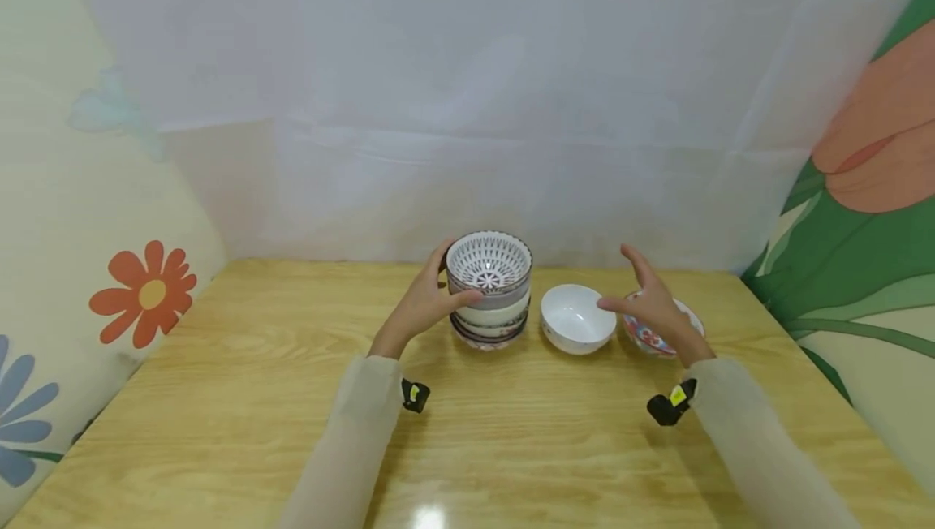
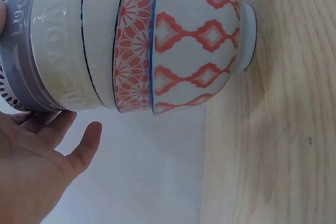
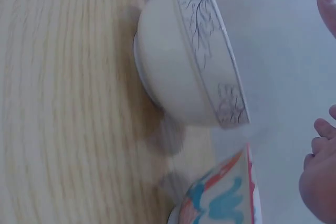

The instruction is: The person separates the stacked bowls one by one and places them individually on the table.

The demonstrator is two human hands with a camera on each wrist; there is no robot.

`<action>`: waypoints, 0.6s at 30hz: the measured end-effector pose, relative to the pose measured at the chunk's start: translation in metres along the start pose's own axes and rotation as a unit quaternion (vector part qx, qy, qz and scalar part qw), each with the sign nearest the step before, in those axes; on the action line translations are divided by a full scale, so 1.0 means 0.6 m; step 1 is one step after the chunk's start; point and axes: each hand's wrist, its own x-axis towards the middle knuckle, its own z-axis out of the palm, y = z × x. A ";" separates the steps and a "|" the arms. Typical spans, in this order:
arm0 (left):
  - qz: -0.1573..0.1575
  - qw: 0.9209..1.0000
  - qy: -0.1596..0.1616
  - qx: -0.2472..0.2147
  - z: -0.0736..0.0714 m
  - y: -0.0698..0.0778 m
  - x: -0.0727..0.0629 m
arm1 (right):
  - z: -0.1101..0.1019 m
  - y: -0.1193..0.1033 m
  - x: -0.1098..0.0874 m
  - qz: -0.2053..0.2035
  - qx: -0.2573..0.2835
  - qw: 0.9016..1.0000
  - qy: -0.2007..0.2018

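A stack of several bowls [image 1: 493, 316] stands near the back of the table, topped by a bowl with a black-and-white petal pattern inside [image 1: 485, 260]. My left hand [image 1: 424, 302] holds the stack's upper left side, its thumb in front and fingers round the side. In the left wrist view, the grey bowl [image 2: 23, 45] lies by the fingertips, and a red-diamond bowl [image 2: 197, 40] forms the base. My right hand [image 1: 650, 302] is spread, holding nothing, above a white bowl [image 1: 577, 320] and a red-and-blue patterned bowl [image 1: 646, 338], which it partly hides.
The wooden table [image 1: 511, 440] meets a white sheet [image 1: 467, 148] just behind the bowls. Flower-printed panels stand at the left and right. The white bowl sits between the stack and the patterned bowl, with narrow gaps either side.
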 end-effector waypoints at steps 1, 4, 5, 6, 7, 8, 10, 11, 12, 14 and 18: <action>0.001 1.000 0.001 -0.001 0.000 -0.001 -0.001 | 0.003 -0.004 0.004 -0.005 0.004 1.000 -0.003; -0.005 1.000 0.003 -0.001 0.000 -0.005 -0.006 | 0.016 -0.016 0.013 -0.021 0.020 0.999 -0.014; -0.008 1.000 0.002 0.000 0.000 -0.007 -0.008 | 0.021 -0.020 0.016 -0.028 0.027 0.999 -0.019; -0.011 1.000 0.002 0.001 0.000 -0.007 -0.010 | 0.026 -0.025 0.019 -0.037 0.035 0.998 -0.025; -0.013 1.000 0.003 0.001 -0.001 -0.008 -0.011 | 0.031 -0.030 0.022 -0.046 0.044 0.997 -0.031; -0.014 1.000 0.003 0.001 -0.001 -0.008 -0.012 | 0.036 -0.036 0.025 -0.054 0.051 0.997 -0.036; -0.009 1.000 0.005 0.003 -0.002 -0.007 -0.011 | 0.044 -0.048 0.030 -0.067 0.060 0.995 -0.043; -0.005 1.000 0.006 0.003 -0.003 -0.006 -0.010 | 0.047 -0.054 0.032 -0.073 0.060 0.994 -0.046; -0.001 1.000 0.006 0.003 -0.003 -0.005 -0.008 | 0.050 -0.060 0.035 -0.079 0.058 0.994 -0.050; 0.004 1.000 0.005 0.002 -0.002 -0.004 -0.004 | 0.057 -0.071 0.041 -0.090 0.055 0.992 -0.062; 0.004 1.000 0.006 -0.003 0.001 -0.006 0.001 | 0.079 -0.088 0.051 -0.108 0.050 0.989 -0.092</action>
